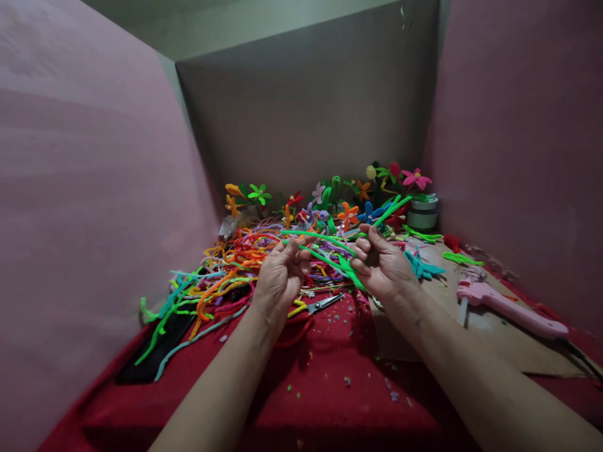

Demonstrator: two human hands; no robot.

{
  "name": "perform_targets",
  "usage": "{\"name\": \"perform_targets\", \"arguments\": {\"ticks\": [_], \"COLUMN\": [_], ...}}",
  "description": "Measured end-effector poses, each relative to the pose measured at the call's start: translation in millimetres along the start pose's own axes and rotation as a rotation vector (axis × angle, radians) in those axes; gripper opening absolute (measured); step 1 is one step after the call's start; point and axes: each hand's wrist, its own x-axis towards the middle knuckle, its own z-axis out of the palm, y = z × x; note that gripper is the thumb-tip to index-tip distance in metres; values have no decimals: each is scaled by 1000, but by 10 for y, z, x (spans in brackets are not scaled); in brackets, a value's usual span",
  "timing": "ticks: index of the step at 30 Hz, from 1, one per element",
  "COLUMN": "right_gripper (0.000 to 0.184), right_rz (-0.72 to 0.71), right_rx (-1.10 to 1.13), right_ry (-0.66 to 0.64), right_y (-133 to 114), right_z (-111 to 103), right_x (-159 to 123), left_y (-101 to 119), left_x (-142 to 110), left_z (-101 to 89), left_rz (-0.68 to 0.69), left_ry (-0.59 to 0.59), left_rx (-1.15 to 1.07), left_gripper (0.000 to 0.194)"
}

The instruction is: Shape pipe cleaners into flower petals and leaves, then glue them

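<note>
Bright green pipe cleaners (325,236) stretch between my two hands above the middle of the table. My left hand (283,270) pinches one strand near its left end, thumb against the fingers. My right hand (379,260) is closed around the green strands, and their far ends stick out past it to the upper right. Scissors (325,303) with yellow and red handles lie just below, between my wrists. Behind and left of my hands spreads a heap of loose pipe cleaners (235,254) in many colours.
A pink glue gun (513,307) rests on a cardboard sheet (490,351) at right. Pipe-cleaner flowers (348,215) and a pale pot (423,213) stand at the back. A black flat object (151,358) lies at left. Fuzz scraps dot the red cloth (339,402); pink walls (85,220) flank both sides.
</note>
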Motion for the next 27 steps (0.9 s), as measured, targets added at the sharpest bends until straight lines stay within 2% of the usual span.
{"name": "perform_targets", "arguments": {"ticks": [6, 11, 14, 18, 21, 27], "right_gripper": [6, 12, 11, 15, 20, 21], "right_rz": [57, 82, 77, 42, -38, -153], "right_rx": [-17, -4, -6, 33, 88, 42], "right_ry": [-8, 17, 24, 103, 172, 211], "right_y": [75, 101, 112, 97, 54, -45], "right_z": [-34, -28, -18, -20, -38, 2], "right_x": [2, -8, -19, 9, 66, 87], "left_y": [43, 46, 44, 64, 96, 164], "left_x": [-43, -18, 7, 13, 11, 75], "left_z": [15, 0, -28, -42, -24, -63], "left_rz": [96, 132, 160, 194, 207, 95], "left_ry": [-107, -44, -48, -40, 26, 289], "left_rx": [-40, -76, -71, -55, -29, -31], "left_gripper": [13, 15, 12, 8, 8, 13]}}
